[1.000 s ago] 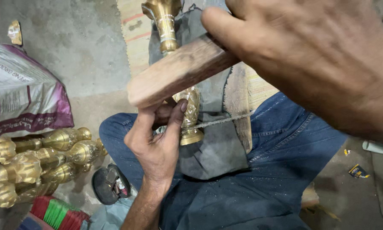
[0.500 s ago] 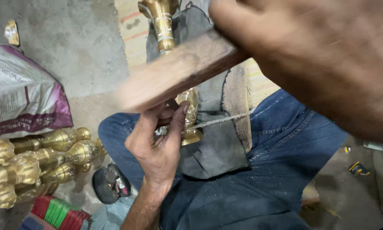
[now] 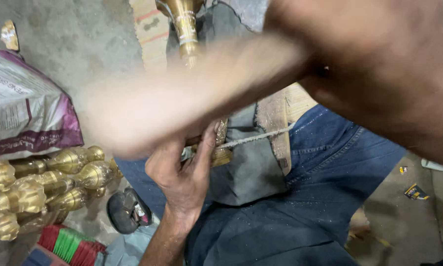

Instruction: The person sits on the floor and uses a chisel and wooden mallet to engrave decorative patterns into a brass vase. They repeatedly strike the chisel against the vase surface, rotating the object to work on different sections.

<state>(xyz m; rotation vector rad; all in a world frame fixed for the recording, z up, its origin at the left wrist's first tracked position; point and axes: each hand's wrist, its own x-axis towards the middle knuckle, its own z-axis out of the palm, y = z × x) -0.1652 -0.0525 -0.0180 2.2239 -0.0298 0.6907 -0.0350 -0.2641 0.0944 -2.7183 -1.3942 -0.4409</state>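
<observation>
At lower left, a heap of brass pieces [image 3: 39, 182] is seen. At centre, the left hand [image 3: 182, 172] is closed on a brass fitting [image 3: 220, 148]. At upper right, the right hand [image 3: 379, 64] seemingly grips a blurred wooden block [image 3: 192, 93].

Head view — steeply down, close over lap.

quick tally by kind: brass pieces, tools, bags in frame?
Brass piece held on lap: 1
Brass pieces piled on floor: about 6, overlapping
Wooden tool, blurred, in right hand: 1
Thin metal rod at left hand: 1
Printed sack: 1
Total: about 10
</observation>
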